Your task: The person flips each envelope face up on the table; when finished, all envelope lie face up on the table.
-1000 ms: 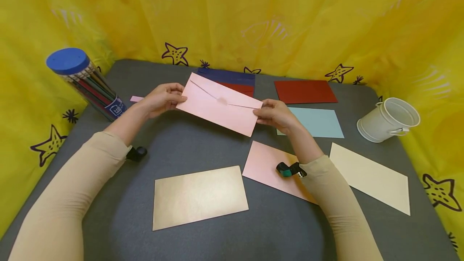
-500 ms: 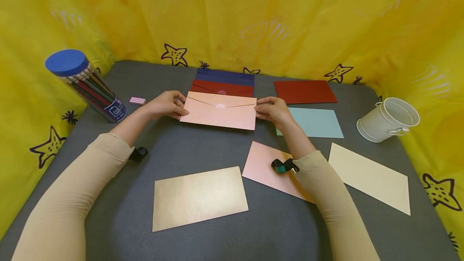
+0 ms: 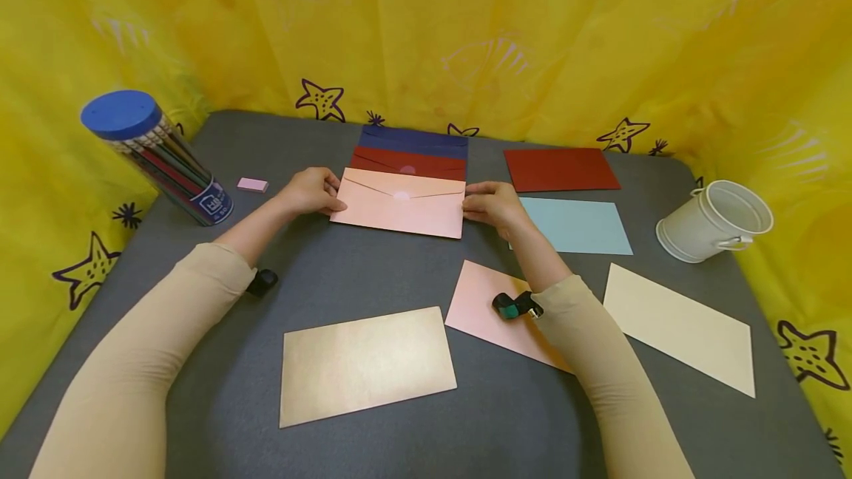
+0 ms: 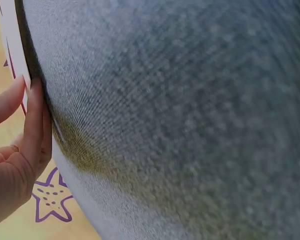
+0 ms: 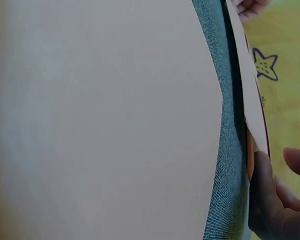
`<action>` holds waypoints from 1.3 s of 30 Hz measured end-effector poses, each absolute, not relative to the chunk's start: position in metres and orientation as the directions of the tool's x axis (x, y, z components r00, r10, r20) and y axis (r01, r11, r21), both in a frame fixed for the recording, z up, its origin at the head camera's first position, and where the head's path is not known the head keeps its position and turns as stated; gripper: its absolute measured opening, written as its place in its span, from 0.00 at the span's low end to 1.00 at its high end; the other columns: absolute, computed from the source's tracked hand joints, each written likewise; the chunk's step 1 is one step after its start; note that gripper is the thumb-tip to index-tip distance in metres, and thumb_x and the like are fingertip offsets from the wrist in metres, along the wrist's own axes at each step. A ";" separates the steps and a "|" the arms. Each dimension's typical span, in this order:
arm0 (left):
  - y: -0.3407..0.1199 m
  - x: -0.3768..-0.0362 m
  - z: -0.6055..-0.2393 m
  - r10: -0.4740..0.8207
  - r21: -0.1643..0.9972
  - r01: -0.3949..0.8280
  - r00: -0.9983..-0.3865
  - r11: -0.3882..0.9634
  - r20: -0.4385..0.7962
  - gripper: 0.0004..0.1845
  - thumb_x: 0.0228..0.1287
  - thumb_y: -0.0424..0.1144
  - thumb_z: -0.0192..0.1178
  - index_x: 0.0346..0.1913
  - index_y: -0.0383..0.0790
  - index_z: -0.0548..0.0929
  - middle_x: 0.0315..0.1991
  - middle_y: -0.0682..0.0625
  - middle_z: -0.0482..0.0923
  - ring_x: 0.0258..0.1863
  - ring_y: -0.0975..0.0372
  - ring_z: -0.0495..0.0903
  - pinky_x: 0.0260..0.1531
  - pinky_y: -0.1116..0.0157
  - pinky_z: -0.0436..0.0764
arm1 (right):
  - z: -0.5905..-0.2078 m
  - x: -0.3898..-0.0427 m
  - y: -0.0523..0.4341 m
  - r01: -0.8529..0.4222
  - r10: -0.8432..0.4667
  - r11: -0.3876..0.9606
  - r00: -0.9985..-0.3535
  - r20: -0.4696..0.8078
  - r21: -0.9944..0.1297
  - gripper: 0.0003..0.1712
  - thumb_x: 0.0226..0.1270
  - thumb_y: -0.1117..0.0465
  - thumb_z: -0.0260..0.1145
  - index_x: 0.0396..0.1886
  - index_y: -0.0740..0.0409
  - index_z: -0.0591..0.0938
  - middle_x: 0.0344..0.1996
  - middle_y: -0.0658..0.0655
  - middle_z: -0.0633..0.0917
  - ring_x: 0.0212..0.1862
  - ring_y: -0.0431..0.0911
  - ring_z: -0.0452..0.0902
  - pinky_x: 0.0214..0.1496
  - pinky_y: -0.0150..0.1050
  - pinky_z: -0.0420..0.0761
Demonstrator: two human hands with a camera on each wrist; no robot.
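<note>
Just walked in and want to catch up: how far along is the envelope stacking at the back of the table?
Done: a blue envelope and a red envelope lie overlapped at the back. In hand: the left hand and right hand hold the pink envelope by its ends, overlapping the red one. Left, probably: the gold envelope and other loose sheets.

Pale pink paper envelope [image 3: 398, 207] between the hands; behind it, dark red [image 3: 407, 162] and navy [image 3: 414, 140] envelopes — yellow star-printed cloth backdrop [image 3: 466, 35].

Matt paper envelope [image 3: 399, 207], grey woven tablecloth [image 3: 373, 272]
</note>
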State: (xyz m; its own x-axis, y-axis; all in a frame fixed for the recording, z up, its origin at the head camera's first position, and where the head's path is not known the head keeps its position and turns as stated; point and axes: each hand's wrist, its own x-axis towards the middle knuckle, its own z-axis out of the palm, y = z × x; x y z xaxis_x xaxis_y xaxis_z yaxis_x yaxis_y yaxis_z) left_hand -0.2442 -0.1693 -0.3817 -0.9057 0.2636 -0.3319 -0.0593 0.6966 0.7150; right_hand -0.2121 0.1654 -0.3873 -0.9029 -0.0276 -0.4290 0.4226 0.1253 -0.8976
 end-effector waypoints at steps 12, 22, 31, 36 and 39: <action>-0.161 -0.247 -0.382 0.257 0.511 0.099 -0.934 0.854 -0.248 0.26 0.58 0.41 0.69 0.51 0.25 0.74 0.38 0.39 0.76 0.41 0.50 0.73 0.43 0.57 0.74 | -0.385 -0.212 0.164 0.468 -0.063 0.116 -0.877 -0.476 -0.876 0.27 0.69 0.71 0.59 0.67 0.69 0.71 0.47 0.59 0.78 0.35 0.40 0.83 0.57 0.41 0.84; -0.158 -0.243 -0.381 0.275 0.522 0.112 -0.929 0.845 -0.246 0.27 0.56 0.40 0.70 0.52 0.25 0.72 0.42 0.36 0.79 0.41 0.49 0.76 0.44 0.55 0.76 | -0.386 -0.214 0.168 0.483 -0.053 0.117 -0.869 -0.491 -0.868 0.24 0.72 0.67 0.58 0.66 0.68 0.72 0.52 0.60 0.78 0.36 0.40 0.83 0.61 0.43 0.82; -0.159 -0.245 -0.384 0.281 0.537 0.112 -0.928 0.836 -0.244 0.27 0.57 0.39 0.69 0.53 0.25 0.72 0.46 0.33 0.80 0.45 0.47 0.78 0.49 0.53 0.76 | -0.385 -0.213 0.168 0.487 -0.055 0.132 -0.866 -0.497 -0.863 0.25 0.72 0.66 0.58 0.67 0.68 0.71 0.53 0.60 0.77 0.39 0.42 0.82 0.65 0.47 0.78; -0.158 -0.244 -0.384 0.304 0.520 0.140 -0.921 0.843 -0.244 0.28 0.57 0.38 0.69 0.54 0.23 0.72 0.47 0.30 0.80 0.45 0.45 0.78 0.50 0.50 0.76 | -0.384 -0.212 0.169 0.488 -0.061 0.139 -0.864 -0.499 -0.862 0.25 0.73 0.66 0.58 0.67 0.67 0.71 0.52 0.59 0.77 0.40 0.42 0.81 0.64 0.47 0.79; -0.157 -0.243 -0.382 0.327 0.501 0.178 -0.918 0.847 -0.227 0.27 0.57 0.38 0.69 0.52 0.23 0.72 0.46 0.30 0.78 0.45 0.44 0.76 0.49 0.50 0.75 | -0.383 -0.211 0.170 0.481 -0.067 0.147 -0.867 -0.494 -0.864 0.25 0.73 0.66 0.58 0.67 0.66 0.72 0.50 0.56 0.77 0.41 0.42 0.80 0.62 0.44 0.82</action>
State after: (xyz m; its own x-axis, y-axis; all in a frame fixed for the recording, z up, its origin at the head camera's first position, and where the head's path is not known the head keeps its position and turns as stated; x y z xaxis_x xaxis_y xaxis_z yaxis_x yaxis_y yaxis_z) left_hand -0.2433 -0.1574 -0.3823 -0.9175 0.3267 -0.2268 0.1777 0.8471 0.5009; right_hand -0.2105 0.1699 -0.3831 -0.8667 -0.0671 -0.4943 0.4814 0.1474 -0.8640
